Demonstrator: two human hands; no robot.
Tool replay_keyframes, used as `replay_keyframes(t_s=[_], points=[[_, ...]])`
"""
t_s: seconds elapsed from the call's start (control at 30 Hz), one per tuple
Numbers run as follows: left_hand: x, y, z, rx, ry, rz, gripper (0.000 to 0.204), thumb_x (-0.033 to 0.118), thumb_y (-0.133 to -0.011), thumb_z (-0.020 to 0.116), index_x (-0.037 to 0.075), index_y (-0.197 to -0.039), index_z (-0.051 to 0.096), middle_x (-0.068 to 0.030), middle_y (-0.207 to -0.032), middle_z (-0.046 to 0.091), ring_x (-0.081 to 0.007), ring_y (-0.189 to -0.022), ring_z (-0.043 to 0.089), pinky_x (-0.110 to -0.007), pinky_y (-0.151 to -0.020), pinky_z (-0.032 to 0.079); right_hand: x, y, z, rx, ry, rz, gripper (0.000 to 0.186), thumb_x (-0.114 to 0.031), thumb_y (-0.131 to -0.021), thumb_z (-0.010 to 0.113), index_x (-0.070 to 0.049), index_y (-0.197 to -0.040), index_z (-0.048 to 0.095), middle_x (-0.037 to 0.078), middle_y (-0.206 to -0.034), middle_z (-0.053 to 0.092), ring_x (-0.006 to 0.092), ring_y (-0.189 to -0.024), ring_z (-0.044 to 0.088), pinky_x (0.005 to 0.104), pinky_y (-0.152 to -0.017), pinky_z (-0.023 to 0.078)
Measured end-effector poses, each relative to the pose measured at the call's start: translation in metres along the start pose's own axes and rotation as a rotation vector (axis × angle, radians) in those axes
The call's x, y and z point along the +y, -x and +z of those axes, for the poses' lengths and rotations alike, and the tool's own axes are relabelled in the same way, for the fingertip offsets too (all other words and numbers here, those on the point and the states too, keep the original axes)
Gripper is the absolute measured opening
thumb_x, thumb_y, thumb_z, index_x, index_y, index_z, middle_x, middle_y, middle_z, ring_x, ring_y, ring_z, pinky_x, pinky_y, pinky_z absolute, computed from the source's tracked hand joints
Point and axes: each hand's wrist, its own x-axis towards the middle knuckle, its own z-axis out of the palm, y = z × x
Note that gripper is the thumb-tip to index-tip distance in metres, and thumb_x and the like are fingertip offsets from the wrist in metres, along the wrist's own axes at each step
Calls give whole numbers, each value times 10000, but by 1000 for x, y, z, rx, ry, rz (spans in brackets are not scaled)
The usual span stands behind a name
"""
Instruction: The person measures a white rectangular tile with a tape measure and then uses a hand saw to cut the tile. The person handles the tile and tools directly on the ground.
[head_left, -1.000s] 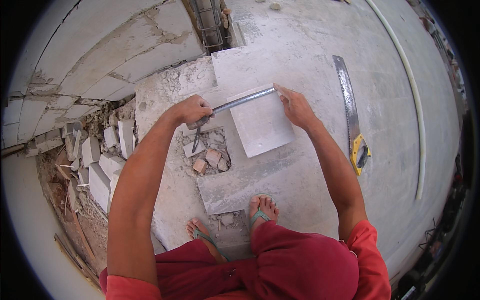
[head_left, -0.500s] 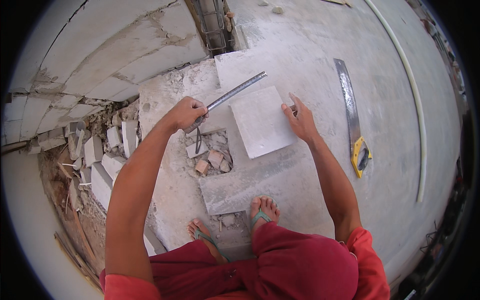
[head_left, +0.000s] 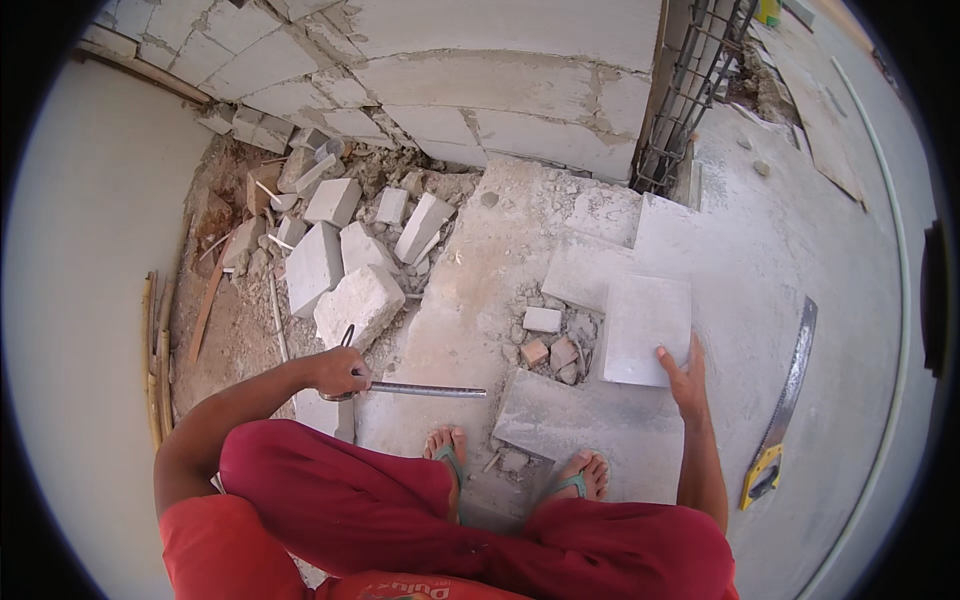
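Note:
My left hand (head_left: 338,372) is closed round a tape measure (head_left: 425,390), its silver blade drawn out to the right and a dark wrist loop above the fist. A pale square block (head_left: 648,325) lies beside a rubble-filled hole in the floor. My right hand (head_left: 688,378) grips its lower right edge, thumb on the upper face and fingers along the side. To the right of that hand lies a handsaw (head_left: 785,400) with a yellow handle, touched by neither hand.
Broken pale blocks (head_left: 340,255) and rubble lie at the left, below a block wall (head_left: 480,75). Brick pieces (head_left: 548,352) sit in the floor hole. A steel rebar column (head_left: 690,95) stands at the back. A long pale pipe (head_left: 893,330) runs along the right.
The view has swung to the left. My left hand has drawn back with the tape measure, away from the block. My right hand, earlier beside the block with fingers apart, has taken hold of its edge.

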Motion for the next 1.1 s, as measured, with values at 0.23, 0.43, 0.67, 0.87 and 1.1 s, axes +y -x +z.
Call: replay_keyframes(t_s=[0.23,0.43,0.67,0.87,1.1], points=[[-43,-30,115,203,823,-15,260,234,-1030,671,20,-992,814,-35,-837,771,-123,-731,685,-312,-695,557,-37,1,37,-182,-27,-34,840,-244,-915,839,75,-1580,437,271,-1535,539,357,-1413,542,460,-1203,414],[-61,-79,167,528,916,-41,274,229,-1036,673,9,-946,809,-23,-774,722,-103,-694,631,-324,-636,519,-57,-12,55,-300,136,-135,950,-152,-860,875,36,-1623,341,257,-1513,552,356,-1388,562,466,-1195,431],[-72,-107,201,766,1087,-106,304,239,-1015,670,-30,-936,790,-92,-724,715,-182,-676,668,-369,-656,532,-103,-11,72,-441,112,-64,1030,-37,-806,897,-41,-1622,269,248,-1448,575,350,-1367,575,469,-1143,488],[-69,-125,198,763,528,-28,330,300,-992,698,-24,-1005,761,-244,-920,733,-403,-827,720,-489,-798,575,-151,-22,75,-508,428,-220,981,-39,-781,897,-146,-1594,359,215,-1385,514,385,-1314,552,517,-1113,482],[-67,-137,228,670,505,-58,379,331,-1009,699,-18,-1141,763,-286,-1160,743,-458,-1111,713,-519,-977,570,-294,-34,192,-632,1224,-780,932,-136,-729,945,-259,-1545,511,201,-1341,475,418,-1301,474,560,-1059,431]])
